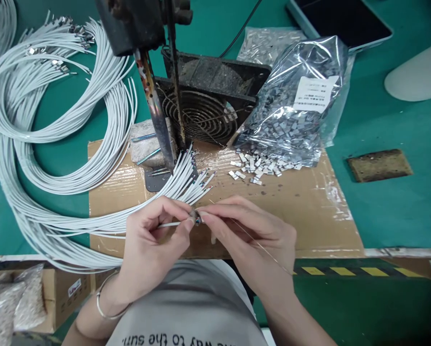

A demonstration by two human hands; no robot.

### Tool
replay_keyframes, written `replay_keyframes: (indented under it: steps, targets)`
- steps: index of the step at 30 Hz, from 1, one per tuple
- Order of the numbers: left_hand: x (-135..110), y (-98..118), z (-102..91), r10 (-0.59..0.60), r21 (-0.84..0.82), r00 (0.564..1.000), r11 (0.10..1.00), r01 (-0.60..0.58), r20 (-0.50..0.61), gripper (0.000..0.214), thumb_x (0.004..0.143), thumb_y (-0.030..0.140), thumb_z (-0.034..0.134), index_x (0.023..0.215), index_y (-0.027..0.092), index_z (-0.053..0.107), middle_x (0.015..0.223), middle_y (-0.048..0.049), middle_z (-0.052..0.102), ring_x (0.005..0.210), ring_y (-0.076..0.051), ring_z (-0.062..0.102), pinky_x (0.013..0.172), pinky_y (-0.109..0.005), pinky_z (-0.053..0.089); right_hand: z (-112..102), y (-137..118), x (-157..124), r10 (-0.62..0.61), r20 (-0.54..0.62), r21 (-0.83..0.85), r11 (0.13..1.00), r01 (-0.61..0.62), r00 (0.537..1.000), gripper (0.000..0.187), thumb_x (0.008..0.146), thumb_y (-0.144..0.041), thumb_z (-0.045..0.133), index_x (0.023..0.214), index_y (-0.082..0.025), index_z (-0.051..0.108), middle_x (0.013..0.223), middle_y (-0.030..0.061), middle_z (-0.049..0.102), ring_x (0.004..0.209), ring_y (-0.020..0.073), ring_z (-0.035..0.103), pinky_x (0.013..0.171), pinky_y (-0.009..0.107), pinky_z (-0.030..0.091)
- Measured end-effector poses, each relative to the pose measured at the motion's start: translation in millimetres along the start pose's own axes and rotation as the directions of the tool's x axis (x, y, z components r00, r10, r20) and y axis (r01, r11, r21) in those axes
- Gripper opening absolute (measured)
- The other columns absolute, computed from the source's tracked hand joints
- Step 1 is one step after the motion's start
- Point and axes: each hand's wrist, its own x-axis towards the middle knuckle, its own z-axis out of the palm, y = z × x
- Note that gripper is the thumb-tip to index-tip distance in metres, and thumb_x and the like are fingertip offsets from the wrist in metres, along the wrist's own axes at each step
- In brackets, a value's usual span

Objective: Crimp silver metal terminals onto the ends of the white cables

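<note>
Just in front of the cable bundle, my left hand (159, 245) is closed, with thumb and forefinger pinching the end of a white cable (169, 224). My right hand (253, 240) meets it there, its thumb and forefinger pressed together at the cable's tip. A small metallic piece (197, 218) shows between both sets of fingertips, mostly hidden. Through the right fingers runs a thin solder wire (257, 244), trailing back over the hand. Many white cables (179, 185) lie beside the left hand, stripped ends pointing right. Above them a soldering iron (156, 105) hangs tip down on a stand.
Behind the iron stands a black fan (204, 113). Loose metal connectors (259, 167) spill from a clear bag (291, 115) onto the cardboard (309, 211). Coiled white cables (71, 178) fill the left. A brown sponge (379, 166) and a dark-screened device (341, 19) lie right.
</note>
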Motion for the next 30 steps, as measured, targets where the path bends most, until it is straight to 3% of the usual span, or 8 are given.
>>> replay_keyframes:
  steps: [5, 8, 11, 14, 19, 30]
  targets:
    - [6, -3, -0.9, 0.025, -0.007, 0.999, 1.0, -0.025, -0.042, 0.017, 0.081, 0.005, 0.078, 0.074, 0.02, 0.074, 0.085, -0.0028, 0.081, 0.072, -0.012, 0.072, 0.061, -0.016, 0.054, -6, 5, -4, -0.083, 0.016, -0.135, 0.987, 0.084, 0.996, 0.034, 0.114, -0.022, 0.046, 0.124, -0.028, 0.078, 0.091, -0.0001, 0.07, 0.071, 0.0102, 0.064, 0.069, 0.026, 0.056]
    - [11, -2, -1.5, 0.037, 0.001, 0.997, 0.999, -0.037, -0.07, 0.016, 0.08, 0.005, 0.079, 0.074, 0.019, 0.074, 0.084, -0.0028, 0.081, 0.071, -0.011, 0.072, 0.061, -0.015, 0.053, -7, 7, -4, -0.049, 0.014, -0.146, 0.988, 0.051, 0.999, 0.028, 0.114, -0.024, 0.048, 0.135, -0.03, 0.066, 0.096, -0.0016, 0.073, 0.073, 0.0112, 0.065, 0.072, 0.027, 0.055]
    - [16, 0, -2.4, 0.044, -0.018, 0.994, 0.999, -0.046, -0.096, 0.016, 0.077, 0.004, 0.079, 0.073, 0.018, 0.074, 0.083, -0.0026, 0.081, 0.073, -0.011, 0.073, 0.063, -0.015, 0.055, -6, 7, 0, -0.058, -0.017, -0.166, 0.985, 0.055, 0.998, 0.01, 0.111, -0.024, 0.053, 0.109, -0.027, 0.062, 0.09, -0.0022, 0.068, 0.071, 0.0125, 0.061, 0.066, 0.029, 0.05]
    - [20, 2, -3.6, 0.038, -0.03, 0.993, 0.999, -0.042, -0.114, 0.016, 0.076, 0.003, 0.081, 0.073, 0.017, 0.073, 0.084, -0.0029, 0.081, 0.074, -0.011, 0.074, 0.065, -0.014, 0.056, -6, 4, 6, -0.115, 0.034, -0.211, 0.97, 0.119, 0.993, 0.024, 0.11, -0.019, 0.051, 0.086, -0.024, 0.053, 0.088, -0.0001, 0.059, 0.077, 0.0142, 0.056, 0.07, 0.03, 0.047]
    - [24, 2, -4.9, 0.045, -0.041, 0.988, 0.998, -0.051, -0.147, 0.013, 0.08, 0.007, 0.082, 0.075, 0.018, 0.074, 0.088, -0.0031, 0.082, 0.073, -0.01, 0.073, 0.063, -0.013, 0.053, 0, -1, 13, -0.1, 0.067, -0.114, 0.988, 0.107, 0.993, 0.018, 0.102, -0.013, 0.064, 0.089, -0.024, 0.06, 0.118, 0.0045, 0.07, 0.114, 0.0215, 0.069, 0.098, 0.037, 0.054]
    - [29, 7, -5.5, 0.086, 0.0, 0.977, 0.996, -0.088, -0.194, 0.013, 0.08, 0.008, 0.081, 0.075, 0.018, 0.074, 0.087, -0.0031, 0.082, 0.074, -0.011, 0.073, 0.064, -0.014, 0.055, 16, -3, 20, -0.033, 0.002, 0.007, 0.999, 0.033, 0.999, 0.02, 0.096, -0.01, 0.074, 0.087, -0.026, 0.068, 0.108, -0.0004, 0.083, 0.099, 0.0166, 0.08, 0.096, 0.03, 0.065]
